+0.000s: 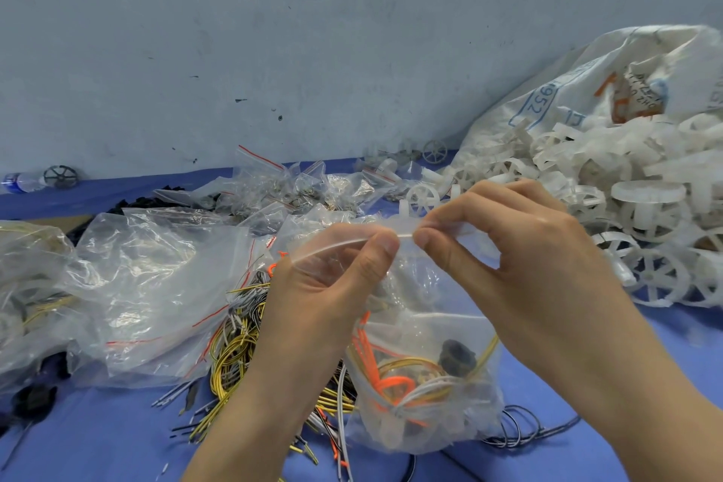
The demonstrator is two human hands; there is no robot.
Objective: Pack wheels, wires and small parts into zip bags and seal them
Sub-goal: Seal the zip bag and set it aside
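A clear zip bag [426,376] hangs in front of me, holding orange, yellow and white wires and a dark round part. My left hand [332,286] and my right hand [504,246] both pinch its top strip, thumbs and forefingers nearly meeting at the middle of the strip. Below the bag lies a loose pile of yellow, black and white wires [234,360] on the blue table [665,348]. White plastic wheels [657,274] are heaped at the right, spilling from a large white sack [579,98].
Several empty clear zip bags with red strips [156,286] lie at the left. Small filled bags [281,188] sit at the back middle. A grey wheel [58,176] and a bottle [19,182] stand at the far left by the wall. Black parts [31,399] lie front left.
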